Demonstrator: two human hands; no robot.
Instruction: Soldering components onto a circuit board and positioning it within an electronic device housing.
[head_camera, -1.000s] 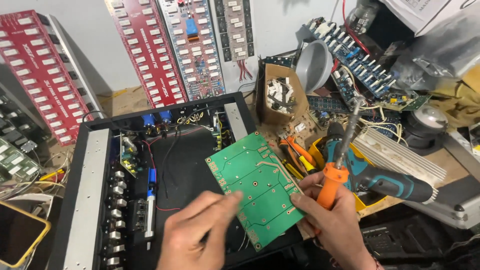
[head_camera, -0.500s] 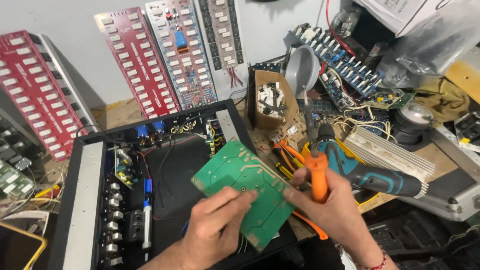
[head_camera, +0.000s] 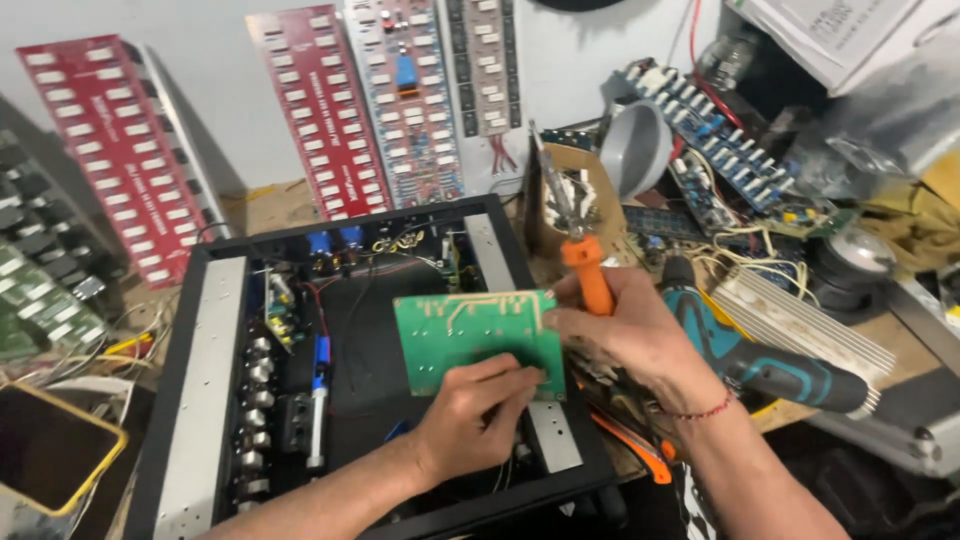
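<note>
Left hand (head_camera: 470, 415): grip closed on the lower edge of the green circuit board (head_camera: 470, 335), fingertips curled onto the board's lower right area.
Right hand (head_camera: 625, 335): grip closed around the orange handle of the soldering iron (head_camera: 572, 240); fingers also touch the right edge of the green circuit board.
Green circuit board: held between both grips, solder side up, roughly level, above the open black chassis (head_camera: 200, 400).
Soldering iron: upright, slightly tilted; metal shaft and tip rise above the right grip, pointing away from the board.
Black chassis: directly beneath both grips; open top, silver side rails, wiring, blue components at the far wall, a row of round parts along the side left of the left grip.
Cordless drill (head_camera: 770, 365): teal and black, lying on the table just to the right of the right grip, behind the right wrist.
Ribbed heat sink (head_camera: 800, 320): beyond the drill, further right of the right grip.
Red circuit boards (head_camera: 110, 150): leaning against the wall, well beyond and left of the left grip.
Grey bowl (head_camera: 635, 150): beyond the right grip, near the iron's tip.
Phone in yellow case (head_camera: 50, 450): on the table, far left of the left grip.
Red thread bracelet (head_camera: 700, 410): on the right wrist.
</note>
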